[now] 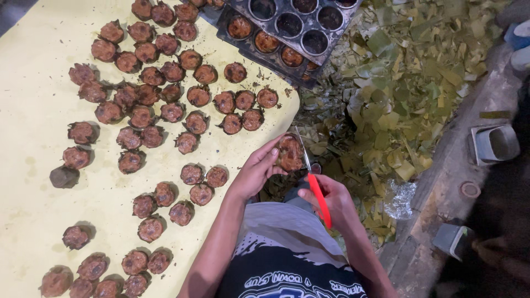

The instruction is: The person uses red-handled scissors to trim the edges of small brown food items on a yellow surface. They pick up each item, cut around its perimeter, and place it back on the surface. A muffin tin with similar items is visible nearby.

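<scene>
My left hand (255,172) holds a round brown baked cake (290,152) in a dark leaf cup, just past the edge of the yellow sheet (38,99). My right hand (337,204) grips scissors with red handles (320,198); the blades (303,148) point up along the cake's right side. Both hands are in front of my body, above my knee.
Several similar brown cakes (165,99) lie spread over the yellow sheet. Dark metal baking trays (287,30) with round cups, some filled, are stacked at the top. Green leaf trimmings (397,94) cover the ground on the right, beside a concrete edge (458,165).
</scene>
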